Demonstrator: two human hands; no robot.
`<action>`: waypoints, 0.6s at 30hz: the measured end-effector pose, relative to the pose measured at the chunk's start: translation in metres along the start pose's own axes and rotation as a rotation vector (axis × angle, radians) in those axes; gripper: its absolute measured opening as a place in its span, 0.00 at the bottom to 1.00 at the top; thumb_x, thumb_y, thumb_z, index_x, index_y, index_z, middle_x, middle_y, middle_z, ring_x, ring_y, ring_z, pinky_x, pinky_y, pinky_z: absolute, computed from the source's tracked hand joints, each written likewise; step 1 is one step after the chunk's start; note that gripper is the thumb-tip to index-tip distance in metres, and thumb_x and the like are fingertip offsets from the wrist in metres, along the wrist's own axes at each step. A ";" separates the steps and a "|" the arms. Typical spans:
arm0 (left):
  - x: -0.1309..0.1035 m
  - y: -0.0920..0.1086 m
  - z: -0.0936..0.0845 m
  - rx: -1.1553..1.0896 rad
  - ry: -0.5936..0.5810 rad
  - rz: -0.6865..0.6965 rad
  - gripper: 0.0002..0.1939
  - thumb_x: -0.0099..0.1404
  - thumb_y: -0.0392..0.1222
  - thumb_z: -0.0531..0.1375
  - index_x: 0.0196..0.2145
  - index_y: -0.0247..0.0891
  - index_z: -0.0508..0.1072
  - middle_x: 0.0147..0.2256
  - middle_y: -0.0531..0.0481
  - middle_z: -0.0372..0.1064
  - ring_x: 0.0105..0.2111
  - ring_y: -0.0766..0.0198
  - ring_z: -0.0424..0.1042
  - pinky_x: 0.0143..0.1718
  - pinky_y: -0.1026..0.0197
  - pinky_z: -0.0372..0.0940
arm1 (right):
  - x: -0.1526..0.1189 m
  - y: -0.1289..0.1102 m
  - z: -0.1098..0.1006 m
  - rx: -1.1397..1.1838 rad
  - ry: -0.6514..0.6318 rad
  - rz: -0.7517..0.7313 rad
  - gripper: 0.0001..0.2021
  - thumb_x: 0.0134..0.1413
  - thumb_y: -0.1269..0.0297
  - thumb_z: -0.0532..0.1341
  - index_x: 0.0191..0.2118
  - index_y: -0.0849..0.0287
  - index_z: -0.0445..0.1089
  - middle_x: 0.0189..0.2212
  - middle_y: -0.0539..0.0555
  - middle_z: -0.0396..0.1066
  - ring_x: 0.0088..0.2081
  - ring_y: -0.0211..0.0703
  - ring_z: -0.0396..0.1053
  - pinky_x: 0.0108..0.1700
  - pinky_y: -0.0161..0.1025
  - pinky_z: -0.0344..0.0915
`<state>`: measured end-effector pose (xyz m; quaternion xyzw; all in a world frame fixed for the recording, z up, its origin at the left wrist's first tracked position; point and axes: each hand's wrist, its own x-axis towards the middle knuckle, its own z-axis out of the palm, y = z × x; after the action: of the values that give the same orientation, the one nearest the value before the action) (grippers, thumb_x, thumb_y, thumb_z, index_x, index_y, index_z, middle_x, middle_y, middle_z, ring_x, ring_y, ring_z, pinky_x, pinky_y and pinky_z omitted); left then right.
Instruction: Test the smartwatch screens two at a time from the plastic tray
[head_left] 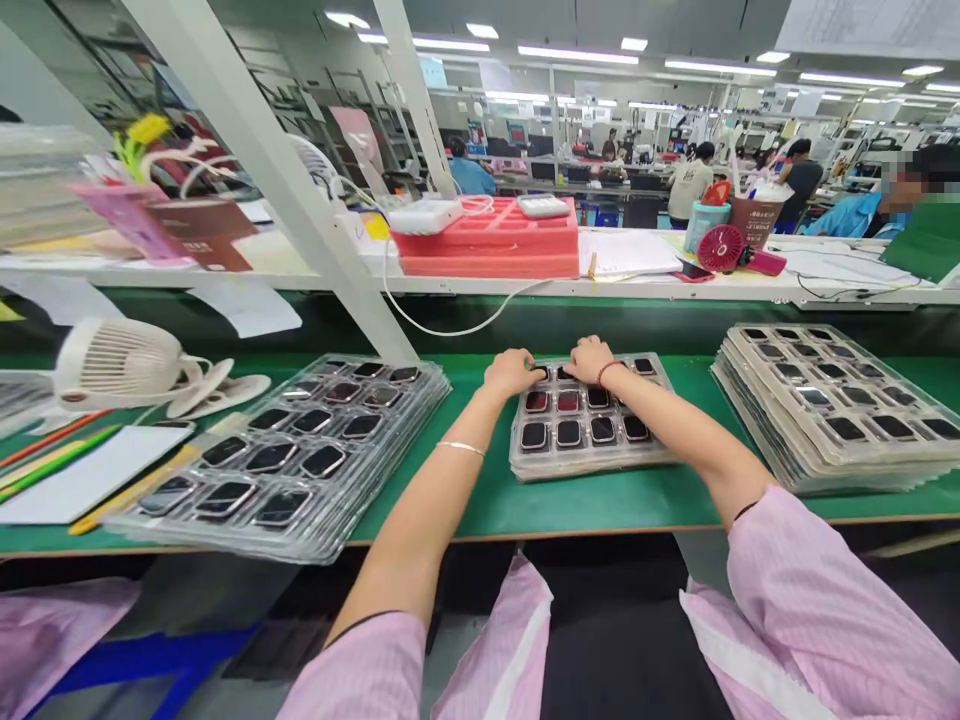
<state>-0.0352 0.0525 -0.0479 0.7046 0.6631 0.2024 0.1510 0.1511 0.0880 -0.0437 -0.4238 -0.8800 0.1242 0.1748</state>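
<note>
Square smartwatch cases with dark glass fronts and silvery rims sit in rows in a clear plastic tray (577,462), on top of a short stack in front of me. My left hand (511,372) is at the tray's back left corner, its fingers and thumb closed around a watch case (539,374) in the back row. Just to the right, my right hand (589,359) reaches over the same row with bent fingers closed at the neighbouring watch case (565,374). Both hands partly hide that row. Nearer rows, including a reddish-fronted watch case (568,401), show clearly.
Tall stacks of filled trays stand left (315,540) and right (757,440) on the green bench (480,500). A white fan (120,365), pencils and paper lie far left. Red foam (487,255) rests on the shelf ahead, behind a slanting white post (277,170). Other people sit beyond.
</note>
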 end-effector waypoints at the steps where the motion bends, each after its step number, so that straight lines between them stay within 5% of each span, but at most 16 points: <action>1: 0.003 -0.001 0.003 -0.014 0.007 -0.005 0.11 0.59 0.42 0.66 0.38 0.35 0.74 0.49 0.40 0.74 0.51 0.52 0.70 0.54 0.49 0.63 | 0.005 0.001 0.005 -0.012 -0.002 0.047 0.12 0.54 0.61 0.65 0.32 0.68 0.76 0.50 0.72 0.71 0.59 0.65 0.59 0.61 0.58 0.55; 5: 0.010 -0.003 0.012 -0.138 0.020 0.034 0.08 0.53 0.36 0.68 0.31 0.37 0.73 0.43 0.42 0.75 0.50 0.48 0.71 0.52 0.50 0.64 | 0.011 0.007 0.010 0.024 -0.019 0.151 0.10 0.45 0.62 0.71 0.28 0.63 0.71 0.44 0.65 0.74 0.55 0.61 0.65 0.58 0.53 0.61; 9: -0.007 0.017 0.005 -0.352 0.048 0.097 0.10 0.59 0.31 0.61 0.39 0.37 0.74 0.42 0.45 0.76 0.46 0.53 0.74 0.49 0.55 0.66 | -0.015 0.013 -0.012 0.210 -0.010 0.095 0.09 0.53 0.60 0.65 0.31 0.59 0.67 0.34 0.55 0.75 0.38 0.45 0.74 0.42 0.41 0.69; 14: -0.017 0.061 -0.002 -0.684 -0.088 0.158 0.13 0.64 0.34 0.61 0.46 0.37 0.78 0.36 0.50 0.79 0.26 0.67 0.74 0.31 0.64 0.68 | -0.051 0.053 -0.034 0.900 0.158 0.181 0.11 0.55 0.53 0.65 0.36 0.53 0.69 0.33 0.59 0.77 0.19 0.35 0.66 0.19 0.34 0.61; 16: -0.006 0.067 -0.003 -0.803 -0.133 0.176 0.14 0.66 0.35 0.62 0.49 0.38 0.79 0.37 0.49 0.80 0.22 0.68 0.72 0.25 0.64 0.65 | -0.049 0.068 -0.034 1.136 0.260 0.274 0.08 0.53 0.56 0.68 0.38 0.50 0.74 0.37 0.62 0.77 0.18 0.34 0.65 0.17 0.32 0.62; 18: 0.001 0.068 -0.004 -1.002 -0.211 0.132 0.16 0.67 0.33 0.59 0.51 0.38 0.78 0.38 0.46 0.80 0.22 0.67 0.73 0.21 0.64 0.61 | -0.049 0.070 -0.032 1.278 0.230 0.325 0.10 0.52 0.57 0.69 0.42 0.48 0.77 0.40 0.59 0.78 0.24 0.37 0.72 0.22 0.32 0.70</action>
<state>0.0227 0.0477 -0.0118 0.6029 0.4200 0.4319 0.5230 0.2420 0.0941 -0.0509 -0.3744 -0.5341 0.5999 0.4633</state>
